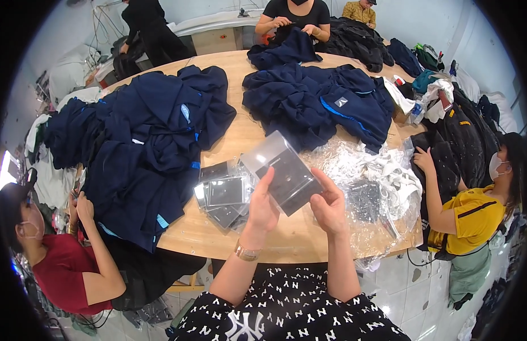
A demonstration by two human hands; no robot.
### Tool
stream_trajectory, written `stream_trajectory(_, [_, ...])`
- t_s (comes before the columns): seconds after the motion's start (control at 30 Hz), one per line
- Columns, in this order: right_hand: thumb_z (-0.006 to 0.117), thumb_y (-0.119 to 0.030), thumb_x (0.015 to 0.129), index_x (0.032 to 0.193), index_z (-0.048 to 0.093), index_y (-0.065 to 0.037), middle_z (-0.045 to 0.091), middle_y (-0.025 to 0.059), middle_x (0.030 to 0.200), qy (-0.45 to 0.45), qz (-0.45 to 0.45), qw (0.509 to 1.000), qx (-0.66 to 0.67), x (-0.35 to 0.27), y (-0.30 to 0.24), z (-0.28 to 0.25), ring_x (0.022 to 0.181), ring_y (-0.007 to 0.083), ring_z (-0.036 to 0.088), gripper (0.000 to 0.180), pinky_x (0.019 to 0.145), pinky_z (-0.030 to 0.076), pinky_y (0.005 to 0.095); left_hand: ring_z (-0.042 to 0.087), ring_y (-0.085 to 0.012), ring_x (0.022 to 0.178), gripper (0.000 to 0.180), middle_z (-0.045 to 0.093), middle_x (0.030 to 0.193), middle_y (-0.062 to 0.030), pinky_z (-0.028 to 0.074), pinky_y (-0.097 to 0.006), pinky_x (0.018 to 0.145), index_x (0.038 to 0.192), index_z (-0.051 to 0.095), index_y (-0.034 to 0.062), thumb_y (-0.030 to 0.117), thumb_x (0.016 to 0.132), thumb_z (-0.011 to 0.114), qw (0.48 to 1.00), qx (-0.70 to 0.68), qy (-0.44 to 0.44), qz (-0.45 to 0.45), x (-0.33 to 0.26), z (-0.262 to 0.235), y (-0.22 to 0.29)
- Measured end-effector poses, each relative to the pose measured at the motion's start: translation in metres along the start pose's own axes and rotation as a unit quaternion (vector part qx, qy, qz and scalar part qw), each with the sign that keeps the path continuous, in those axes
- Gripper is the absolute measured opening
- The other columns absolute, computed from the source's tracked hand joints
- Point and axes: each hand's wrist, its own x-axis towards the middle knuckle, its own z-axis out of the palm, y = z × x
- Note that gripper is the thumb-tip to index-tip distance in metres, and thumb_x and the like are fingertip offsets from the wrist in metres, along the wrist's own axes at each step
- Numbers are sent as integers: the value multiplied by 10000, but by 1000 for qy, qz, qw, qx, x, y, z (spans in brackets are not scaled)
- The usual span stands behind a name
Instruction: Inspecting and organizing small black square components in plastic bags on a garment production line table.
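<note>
Above the table's front edge I hold a clear plastic sleeve [283,173] with a dark grey card in it, tilted. My left hand [263,206] grips its left edge, thumb on the front face. At the lower right edge, my right hand [330,204] has its thumb and fingers closed about the sleeve's side. Just left of my left hand, several similar clear packets with dark cards [225,192] lie in a loose stack. Beyond my right hand spreads a clear plastic bag [368,182] with white strips and dark printed pieces in and around it.
Navy garments with blue trim lie heaped on the wooden table [292,241], in a left pile [150,119] and a far right pile [309,102]. People sit at the left [65,267], right [473,210] and far side [295,17], handling dark clothing. Black garments [459,131] pile up at right.
</note>
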Motion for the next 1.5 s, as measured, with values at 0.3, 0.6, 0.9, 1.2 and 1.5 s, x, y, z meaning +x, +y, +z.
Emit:
stream_trajectory(0.3, [564,79,780,1234,426,34,549,113,1091,18,41,998,36,-6,-4,27,884,113,555,477,764,461,229,361,-331,1212,620,352,1307,-217,376,-444,949,1323,309,64,495,878,330,976,-145,-155,53,4,11,10])
stream_trajectory(0.6, [577,65,786,1206,432,43,545,106,1092,13,3,995,-96,-7,-4,33,917,132,552,445,806,464,255,464,-336,1110,763,422,1231,-240,396,-439,930,1301,314,17,622,836,327,983,-143,-96,60,5,10,11])
stream_trajectory(0.9, [617,36,759,1133,481,6,508,83,1115,11,-80,957,-277,-6,-1,32,964,140,518,399,788,426,250,492,-311,1063,679,510,1117,-185,404,-423,904,1273,334,-35,526,895,285,977,-178,-118,-15,4,5,18])
stream_trajectory(1.2, [602,37,763,1153,463,-24,406,110,1236,6,-92,981,-172,-1,5,28,1101,166,436,418,838,401,269,518,-260,1012,735,537,1051,-145,431,-400,867,1275,312,-64,556,879,303,974,-185,-129,-19,4,0,8])
stream_trajectory(1.5, [767,-180,630,1233,469,-75,368,138,1298,-34,-117,913,-388,2,-12,37,1200,268,383,681,952,363,365,556,-266,976,770,540,1101,-163,451,-404,850,1295,318,-21,612,860,262,982,-132,-131,18,1,7,9])
